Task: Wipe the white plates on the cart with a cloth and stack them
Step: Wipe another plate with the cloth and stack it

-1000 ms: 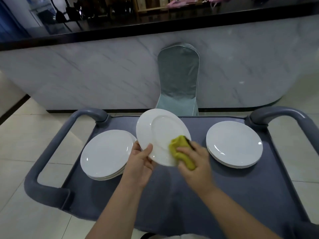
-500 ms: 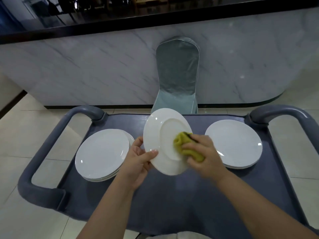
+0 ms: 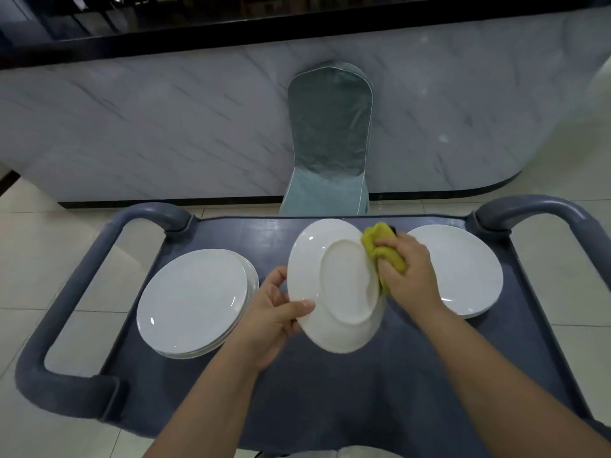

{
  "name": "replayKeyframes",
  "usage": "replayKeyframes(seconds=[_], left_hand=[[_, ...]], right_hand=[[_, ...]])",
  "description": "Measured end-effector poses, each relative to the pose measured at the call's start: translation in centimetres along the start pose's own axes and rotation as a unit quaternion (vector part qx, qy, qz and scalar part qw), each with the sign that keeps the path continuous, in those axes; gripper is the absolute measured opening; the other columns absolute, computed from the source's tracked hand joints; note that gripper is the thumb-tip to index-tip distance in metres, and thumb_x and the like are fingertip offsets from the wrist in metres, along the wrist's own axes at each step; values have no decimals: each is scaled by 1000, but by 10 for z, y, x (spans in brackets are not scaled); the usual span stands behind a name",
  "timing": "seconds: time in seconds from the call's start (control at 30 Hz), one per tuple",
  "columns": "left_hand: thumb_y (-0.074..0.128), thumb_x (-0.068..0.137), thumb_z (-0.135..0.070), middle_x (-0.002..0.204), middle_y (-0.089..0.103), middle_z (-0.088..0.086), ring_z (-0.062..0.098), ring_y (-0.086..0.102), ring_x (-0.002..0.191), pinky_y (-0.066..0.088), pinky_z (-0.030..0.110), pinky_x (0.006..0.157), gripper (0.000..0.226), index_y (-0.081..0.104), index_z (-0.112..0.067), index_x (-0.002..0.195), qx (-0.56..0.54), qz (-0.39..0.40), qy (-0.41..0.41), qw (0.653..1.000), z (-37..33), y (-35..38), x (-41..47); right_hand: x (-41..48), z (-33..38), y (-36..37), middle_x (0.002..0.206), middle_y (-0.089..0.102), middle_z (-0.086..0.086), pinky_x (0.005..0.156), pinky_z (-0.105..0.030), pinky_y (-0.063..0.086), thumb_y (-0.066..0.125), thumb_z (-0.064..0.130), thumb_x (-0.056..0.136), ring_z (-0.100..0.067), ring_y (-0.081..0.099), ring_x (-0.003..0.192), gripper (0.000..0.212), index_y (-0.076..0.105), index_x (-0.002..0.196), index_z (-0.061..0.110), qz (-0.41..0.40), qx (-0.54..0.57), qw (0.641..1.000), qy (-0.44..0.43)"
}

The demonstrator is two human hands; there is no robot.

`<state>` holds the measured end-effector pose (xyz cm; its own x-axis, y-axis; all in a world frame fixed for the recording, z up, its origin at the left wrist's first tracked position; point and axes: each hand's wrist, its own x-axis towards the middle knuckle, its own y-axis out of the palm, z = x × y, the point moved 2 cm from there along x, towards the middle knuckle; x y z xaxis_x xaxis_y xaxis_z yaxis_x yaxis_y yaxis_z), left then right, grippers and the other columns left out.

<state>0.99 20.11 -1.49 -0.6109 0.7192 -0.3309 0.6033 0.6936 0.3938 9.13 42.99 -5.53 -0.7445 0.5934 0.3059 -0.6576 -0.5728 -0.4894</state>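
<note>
Right now the left hand [image 3: 269, 320] holds one white plate [image 3: 334, 285] up off the cart [image 3: 297, 401], tilted on edge with its underside and foot ring turned toward the camera. Its grip is narrow: the thumb lies across the near face of the rim, and the fingers appear to curl behind, out of view. Holding the plate by one edge seems meant to leave the rest of the surface free for wiping.

The right hand [image 3: 408, 276] is closed around a bunched yellow-green cloth [image 3: 383, 251], pressing it to the plate's right rim, where part of the cloth wraps behind the edge. Judging by that, the step in hand is cleaning the rim and back of this plate.

Two stacks of white plates rest flat on the dark blue cart top. The left stack [image 3: 195, 302] sits just beside the left hand; the right stack [image 3: 463, 272] lies partly behind the right hand. Which stack is wiped and which is waiting cannot be told from this view. The space between them leaves room to work over the cart, so a slipped plate would likely land on it, not the tiled floor [image 3: 36, 266].

A covered chair [image 3: 329, 140] stands beyond the cart against a marble-patterned counter front [image 3: 148, 127].
</note>
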Motion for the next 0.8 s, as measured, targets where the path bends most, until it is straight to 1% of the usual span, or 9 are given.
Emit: replayKeyframes(seconds=[0.07,0.13,0.23,0.3,0.37,0.47,0.6,0.7,0.8], left_hand=[[67,70,4,96,71,9,27,67,89,58,34,66,48,48,-13,110,32,26,-4,999,-6,2,4],[68,70,3,96,71,13,29,67,89,58,34,66,48,49,-13,110,44,32,-4,998,-13,-1,11],[70,61,5,99,71,12,29,67,92,56,35,70,63,55,-14,119,49,24,11,998,-20,-11,18],[69,62,4,99,71,11,27,68,92,56,34,69,64,56,-14,122,53,31,14,998,-23,-18,20],[68,69,3,99,71,13,28,68,89,57,34,67,55,53,-13,119,45,51,-3,998,-24,-22,22],[68,68,1,94,71,11,26,68,83,57,34,64,51,47,-12,113,22,57,-14,998,-28,-27,28],[65,64,3,98,71,4,21,68,87,57,34,71,56,49,-16,114,-71,33,-22,997,-31,-34,42],[67,66,6,99,71,2,18,67,87,57,29,70,51,54,-19,108,-135,3,-46,990,-24,-26,55],[56,81,5,101,69,6,18,67,84,57,26,64,34,55,-18,106,-168,2,-82,982,-9,-9,64]], right_hand=[[20,30,9,109,57,11,91,-27,41,59,24,77,-16,52,98,29,71,104,23,0,-6,1000,10],[18,68,26,120,52,13,99,-18,30,62,27,80,-18,44,106,29,71,107,23,47,-20,996,-73],[-7,107,49,127,59,2,102,-33,34,65,25,80,-27,50,107,25,74,103,23,134,-59,943,-299],[-4,109,52,127,61,-1,100,-38,38,66,23,80,-31,53,106,24,75,102,23,157,-82,919,-353],[14,103,49,126,58,4,101,-29,35,64,26,80,-26,50,105,27,74,104,22,146,-62,946,-284],[40,82,38,112,56,12,91,-10,34,64,18,78,-14,52,102,26,73,101,21,47,8,995,-85],[15,39,15,103,61,13,91,-18,45,66,6,82,-12,58,103,31,67,92,35,-82,60,982,159],[-44,45,18,105,59,26,93,-21,43,64,18,74,-2,54,99,29,67,90,41,-173,19,978,112],[-78,75,48,123,51,20,100,-21,36,64,23,74,-14,48,105,32,67,104,35,-156,-46,987,-11]])
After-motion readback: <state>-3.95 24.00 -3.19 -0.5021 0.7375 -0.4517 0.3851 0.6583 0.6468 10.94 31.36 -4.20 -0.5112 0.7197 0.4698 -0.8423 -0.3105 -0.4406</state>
